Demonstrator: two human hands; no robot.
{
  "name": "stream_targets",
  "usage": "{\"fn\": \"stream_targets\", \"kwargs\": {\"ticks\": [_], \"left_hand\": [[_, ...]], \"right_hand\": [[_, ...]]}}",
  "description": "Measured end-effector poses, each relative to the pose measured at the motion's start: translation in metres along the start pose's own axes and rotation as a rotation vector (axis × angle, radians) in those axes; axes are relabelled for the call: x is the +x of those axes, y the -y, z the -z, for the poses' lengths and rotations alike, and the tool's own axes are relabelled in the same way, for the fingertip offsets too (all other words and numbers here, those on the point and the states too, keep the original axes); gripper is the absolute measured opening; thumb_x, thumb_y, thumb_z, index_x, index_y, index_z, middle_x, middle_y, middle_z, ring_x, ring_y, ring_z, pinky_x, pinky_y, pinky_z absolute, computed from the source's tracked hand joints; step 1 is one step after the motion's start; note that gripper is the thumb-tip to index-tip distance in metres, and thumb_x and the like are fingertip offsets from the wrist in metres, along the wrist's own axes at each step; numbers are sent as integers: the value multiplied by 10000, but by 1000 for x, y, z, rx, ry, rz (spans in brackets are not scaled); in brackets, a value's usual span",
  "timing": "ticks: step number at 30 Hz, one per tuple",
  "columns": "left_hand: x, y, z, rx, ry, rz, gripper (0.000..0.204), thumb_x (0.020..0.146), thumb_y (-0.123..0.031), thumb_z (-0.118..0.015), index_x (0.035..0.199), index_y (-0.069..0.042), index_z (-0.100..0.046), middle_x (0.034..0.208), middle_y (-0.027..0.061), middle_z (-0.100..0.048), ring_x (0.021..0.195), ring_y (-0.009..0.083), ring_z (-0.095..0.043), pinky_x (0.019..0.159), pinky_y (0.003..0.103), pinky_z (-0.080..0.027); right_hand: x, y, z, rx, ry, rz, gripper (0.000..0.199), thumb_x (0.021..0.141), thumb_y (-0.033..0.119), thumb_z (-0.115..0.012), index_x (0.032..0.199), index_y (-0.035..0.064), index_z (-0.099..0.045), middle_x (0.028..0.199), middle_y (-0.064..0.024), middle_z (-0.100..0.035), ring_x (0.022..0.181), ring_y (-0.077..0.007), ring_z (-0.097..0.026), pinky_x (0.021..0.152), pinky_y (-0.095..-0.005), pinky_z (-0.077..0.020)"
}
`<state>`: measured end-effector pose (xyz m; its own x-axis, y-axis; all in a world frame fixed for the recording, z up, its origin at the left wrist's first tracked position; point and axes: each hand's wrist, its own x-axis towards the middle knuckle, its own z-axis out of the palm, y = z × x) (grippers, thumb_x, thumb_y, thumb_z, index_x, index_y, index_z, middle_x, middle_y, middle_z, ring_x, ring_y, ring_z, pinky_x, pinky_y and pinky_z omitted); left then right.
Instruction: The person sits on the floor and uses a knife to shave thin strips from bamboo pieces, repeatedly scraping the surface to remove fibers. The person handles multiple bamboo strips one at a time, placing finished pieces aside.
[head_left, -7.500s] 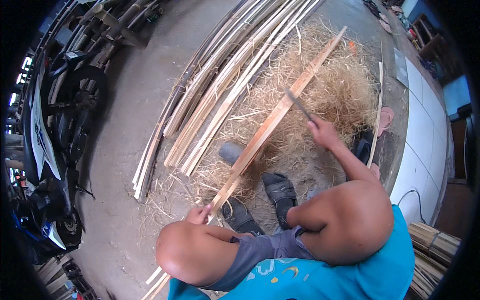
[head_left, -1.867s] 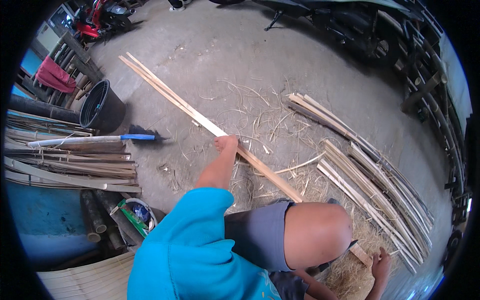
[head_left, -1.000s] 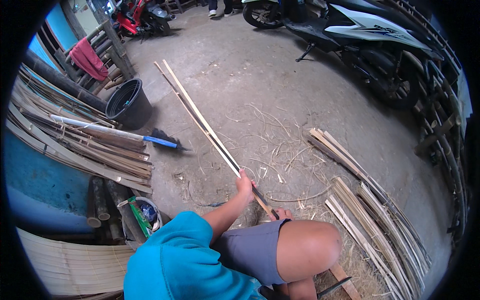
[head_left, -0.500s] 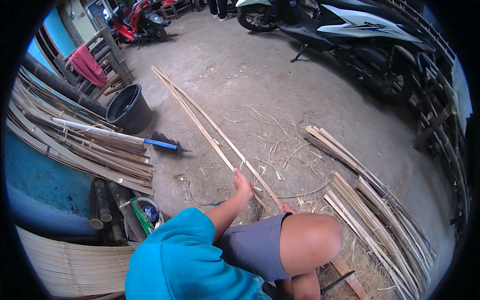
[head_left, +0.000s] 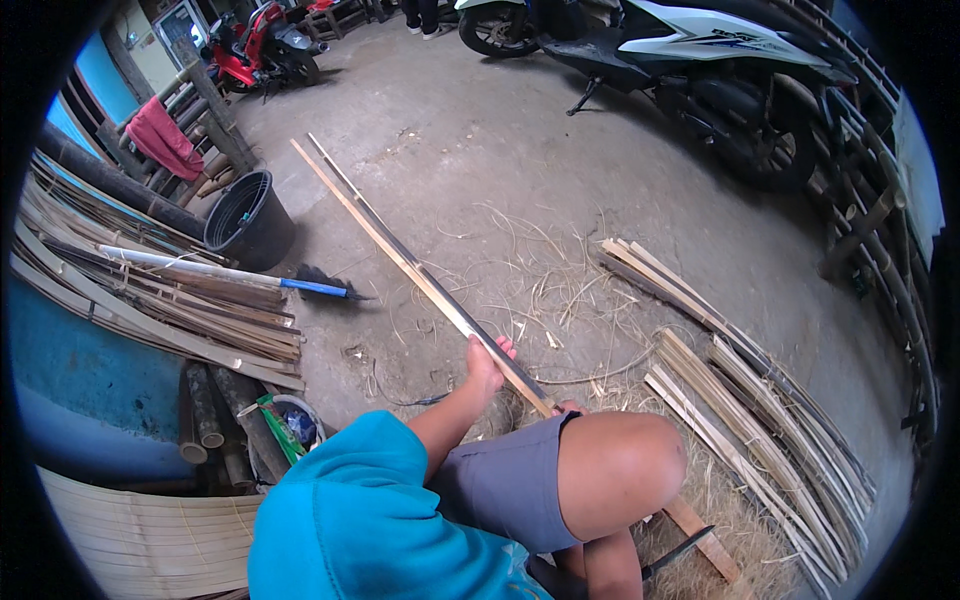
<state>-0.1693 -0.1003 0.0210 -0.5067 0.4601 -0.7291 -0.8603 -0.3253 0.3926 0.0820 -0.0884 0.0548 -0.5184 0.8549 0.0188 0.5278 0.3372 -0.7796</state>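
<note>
Two long bamboo strips (head_left: 415, 265) lie close side by side, slanting from my lap toward the far left. One shows a pale face, the other a dark one. My left hand (head_left: 486, 366) is closed around them from beneath, thumb on one side and fingertips past the other edge. At their near end is my right hand (head_left: 570, 407), pinching the tips and mostly hidden behind my raised knee. A dark-bladed knife (head_left: 680, 551) rests beside my leg, by a flat piece of wood (head_left: 705, 545).
Bundled bamboo strips (head_left: 760, 430) lie at right, with curly shavings (head_left: 540, 270) on the floor ahead. At left are stacked strips (head_left: 170, 300), a blue-and-white pole (head_left: 315, 287), a black bucket (head_left: 250, 222) and a woven mat (head_left: 150, 530). Motorcycles (head_left: 700, 90) stand farther back.
The two strips, spread in a narrow V before, now lie together, and one shows its dark side. My left hand has turned, with its fingers now showing beyond the strips.
</note>
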Motion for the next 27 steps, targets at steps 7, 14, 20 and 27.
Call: {"fn": "stream_targets", "kwargs": {"ticks": [7,14,20,27], "left_hand": [[-8,7,-7,288,3,-102,360,1060,-461,-436,1032,-103,-455,850,88,-557,756,263,-623,681,418,-580],[-37,0,-25,497,199,65,680,941,-685,-524,1286,-103,-457,932,83,-618,911,247,-655,866,442,-504],[24,-124,-27,273,66,-188,1362,685,-896,-609,1597,-120,40,1450,286,-394,1296,390,-480,1034,529,-449],[74,-170,-73,49,111,-321,911,826,-818,-537,1308,-57,-397,1132,196,-553,1013,320,-578,878,465,-521]], "right_hand": [[-1,17,15,-128,172,-130,393,956,461,-653,1130,109,-645,828,-144,-686,733,-269,-668,685,-440,-511],[8,68,112,-365,258,-338,405,940,465,-677,1127,106,-655,824,-141,-689,732,-268,-670,683,-437,-512],[-20,32,257,-765,-93,-63,357,867,475,-690,801,130,-630,797,-102,-672,788,-357,-678,689,-521,-492],[-144,-43,370,-953,-186,106,504,949,560,-528,785,83,-531,693,-141,-555,686,-403,-581,613,-503,-390]]}}
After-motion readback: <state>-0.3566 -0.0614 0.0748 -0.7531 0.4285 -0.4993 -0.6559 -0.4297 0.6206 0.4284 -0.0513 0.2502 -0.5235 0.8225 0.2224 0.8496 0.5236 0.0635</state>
